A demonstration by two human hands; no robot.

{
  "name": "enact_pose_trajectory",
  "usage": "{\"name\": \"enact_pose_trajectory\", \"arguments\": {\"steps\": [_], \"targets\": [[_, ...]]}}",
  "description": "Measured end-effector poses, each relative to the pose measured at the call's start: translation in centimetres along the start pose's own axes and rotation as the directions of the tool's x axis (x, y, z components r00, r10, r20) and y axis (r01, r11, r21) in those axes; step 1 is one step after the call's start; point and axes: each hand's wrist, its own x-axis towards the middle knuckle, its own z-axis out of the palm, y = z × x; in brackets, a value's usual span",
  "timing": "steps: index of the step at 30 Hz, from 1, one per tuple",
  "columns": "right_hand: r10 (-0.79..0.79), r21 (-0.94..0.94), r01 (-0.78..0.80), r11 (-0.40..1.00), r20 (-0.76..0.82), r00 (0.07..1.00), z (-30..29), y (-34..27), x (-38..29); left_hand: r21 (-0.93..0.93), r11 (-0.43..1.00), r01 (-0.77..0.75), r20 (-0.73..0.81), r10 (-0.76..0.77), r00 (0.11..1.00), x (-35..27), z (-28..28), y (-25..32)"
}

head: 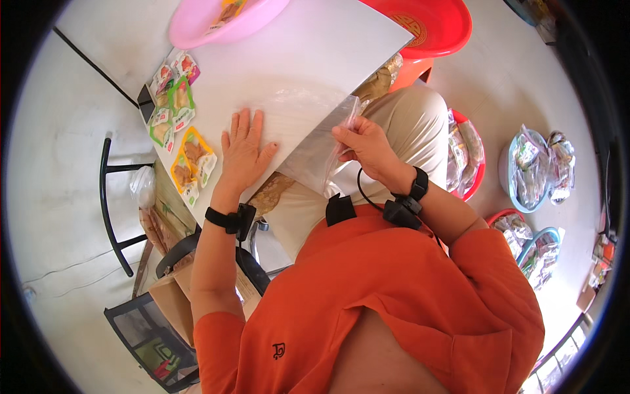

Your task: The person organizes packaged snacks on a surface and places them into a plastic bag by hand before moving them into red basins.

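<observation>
My right hand pinches the edge of a clear plastic bag between thumb and fingers. The bag hangs over the table's edge above my lap, and part of it seems to spread across the tabletop. Palm down on the white table, my left hand lies flat with its fingers a little apart. Just left of it are two yellow-edged food packets, side by side. Farther up the left edge, several small packets with green, white and pink edges lie in a loose group.
A pink basin holding a packet stands at the far end. Beyond the right corner is a red basin. On the floor to the right, a blue basket and a red tub hold bagged packets. A cardboard box is at lower left.
</observation>
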Motion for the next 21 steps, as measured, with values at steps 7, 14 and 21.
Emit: {"name": "enact_pose_trajectory", "arguments": {"steps": [7, 14, 21], "targets": [[-0.002, 0.034, -0.001, 0.999, 0.091, 0.996, 0.2, -1.4, -0.7, -0.125, 0.991, -0.039, -0.094, 0.027, 0.995, 0.2, -1.3, 0.9], [-0.071, 0.109, 0.056, 0.992, 0.135, 0.988, 1.8, -1.6, -0.5, -0.401, 0.886, -0.233, -0.274, 0.127, 0.953, -0.7, -5.8, 11.8], [-0.150, 0.167, 0.118, 0.979, 0.193, 0.970, 4.0, -2.3, -1.2, -0.714, 0.700, -0.017, -0.172, -0.152, 0.973, -0.9, -4.4, 11.8]]}}
